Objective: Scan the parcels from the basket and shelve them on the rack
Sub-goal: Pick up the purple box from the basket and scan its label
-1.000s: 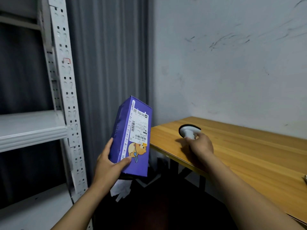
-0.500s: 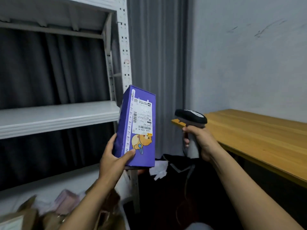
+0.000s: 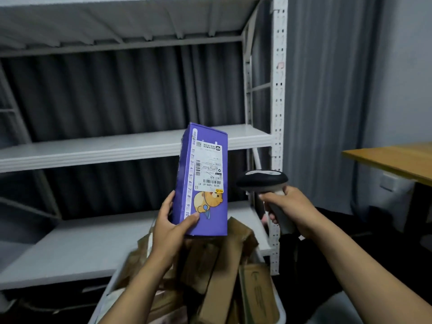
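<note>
I see the left hand (image 3: 173, 228) grasping a purple parcel box (image 3: 205, 183) at its lower left corner: the thumb lies across the front face and the other fingers go around the side edge. The box stands nearly upright, leaning a little to the left, in the air above the basket (image 3: 105, 298) and in front of the white metal rack (image 3: 278, 113). Its front face is turned to me, with a white shipping label (image 3: 211, 169) carrying barcodes, and a cartoon bear (image 3: 208, 202) printed just below the label. The right hand (image 3: 289, 209) is clenched around the grey handle of a barcode scanner (image 3: 261, 181). The dark head of the scanner points left toward the box, near to it but not touching. In the basket under the box lie several brown cardboard parcels (image 3: 217, 277), piled at different angles. Behind the box, I see the middle shelf (image 3: 93, 150) and the lower shelf (image 3: 70, 249) of the rack, and behind the rack hangs a grey curtain (image 3: 322, 90). At the right edge, well apart from the hands, the corner of a wooden table (image 3: 392, 160) shows.
</note>
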Demonstrator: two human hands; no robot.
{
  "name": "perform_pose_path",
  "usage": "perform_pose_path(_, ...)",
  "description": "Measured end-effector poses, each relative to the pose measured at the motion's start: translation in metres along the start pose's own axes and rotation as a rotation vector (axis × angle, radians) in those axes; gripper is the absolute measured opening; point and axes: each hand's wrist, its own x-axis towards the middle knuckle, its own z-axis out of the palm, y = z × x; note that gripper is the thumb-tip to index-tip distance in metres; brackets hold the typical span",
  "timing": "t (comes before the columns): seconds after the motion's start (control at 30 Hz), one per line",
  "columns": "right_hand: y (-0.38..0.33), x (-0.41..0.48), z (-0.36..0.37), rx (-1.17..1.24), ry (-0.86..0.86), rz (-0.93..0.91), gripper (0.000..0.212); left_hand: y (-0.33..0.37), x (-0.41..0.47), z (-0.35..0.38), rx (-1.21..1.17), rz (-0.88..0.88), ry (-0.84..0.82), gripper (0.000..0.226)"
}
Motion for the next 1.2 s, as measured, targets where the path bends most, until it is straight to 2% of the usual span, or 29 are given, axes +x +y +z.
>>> perform_pose_path(0.2,-0.009,0.004,0.021,-0.068,-0.041,0.025,0.021,-0.019,0.002,-0.038,0.177,0.05,0.084,0.083)
perform_pose_path(0.3,-0.013,0.005,0.026,-0.157,-0.045,-0.042,0.023,-0.029,0.007,-0.05,0.246,0.067,0.094,0.082)
perform_pose_path(0.43,-0.015,0.008,0.028,-0.397,-0.019,-0.158,0.026,-0.032,0.011,-0.064,0.225,0.012,0.022,0.079)
perform_pose_path(0.6,-0.013,0.012,0.029,-0.57,-0.036,-0.201,0.024,-0.032,0.022,-0.084,0.304,-0.063,-0.096,0.079)
perform_pose_path(0.73,-0.009,0.016,0.027,-0.557,-0.011,-0.198,0.02,-0.029,0.029,-0.092,0.368,-0.092,-0.159,0.078)
perform_pose_path(1.2,-0.004,0.022,0.017,-0.535,0.026,-0.168,0.018,-0.021,0.027,-0.085,0.361,-0.11,-0.244,0.084)
